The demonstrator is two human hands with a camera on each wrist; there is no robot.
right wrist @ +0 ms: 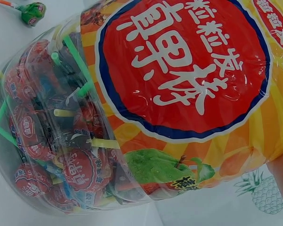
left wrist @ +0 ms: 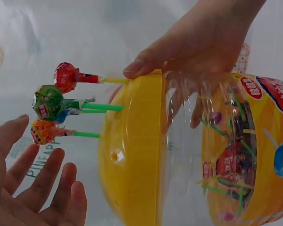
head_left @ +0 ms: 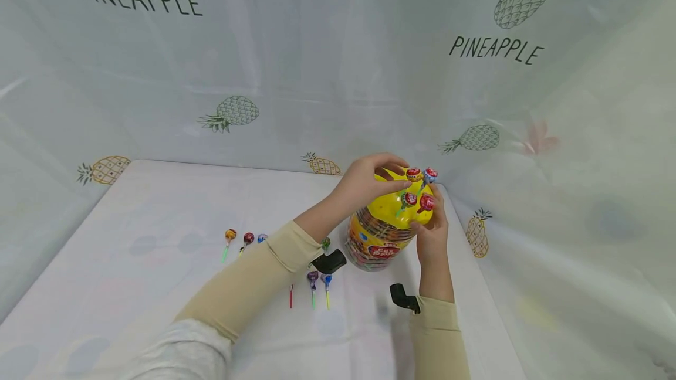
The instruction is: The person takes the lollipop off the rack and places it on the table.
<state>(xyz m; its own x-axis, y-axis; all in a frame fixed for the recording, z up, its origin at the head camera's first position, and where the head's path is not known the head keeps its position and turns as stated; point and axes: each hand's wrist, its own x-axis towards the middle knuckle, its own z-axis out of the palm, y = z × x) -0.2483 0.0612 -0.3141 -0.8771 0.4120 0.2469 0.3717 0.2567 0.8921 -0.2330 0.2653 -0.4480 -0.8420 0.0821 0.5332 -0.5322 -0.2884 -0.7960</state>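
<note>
A clear plastic jar (head_left: 364,260) with an orange-and-red label and a yellow lid (left wrist: 137,155) stands tilted at the right of the table, many wrapped lollipops inside. Several lollipops are stuck by their sticks in holes in the lid: a red one (left wrist: 66,77), a green one (left wrist: 48,102), an orange one (left wrist: 42,132) and a blue one (head_left: 430,175). My right hand (head_left: 434,236) grips the jar around its lid and neck, thumb on the lid's edge. Beside the lollipop heads, my left hand (head_left: 367,183) has its fingers spread and holds nothing.
On the white table (head_left: 132,274) lie several loose lollipops, among them an orange one (head_left: 230,234), a dark red one (head_left: 248,238) and a purple one (head_left: 313,276). A pineapple-print sheet (head_left: 327,63) hangs close behind the jar. My left sleeve (head_left: 253,286) covers part of the row.
</note>
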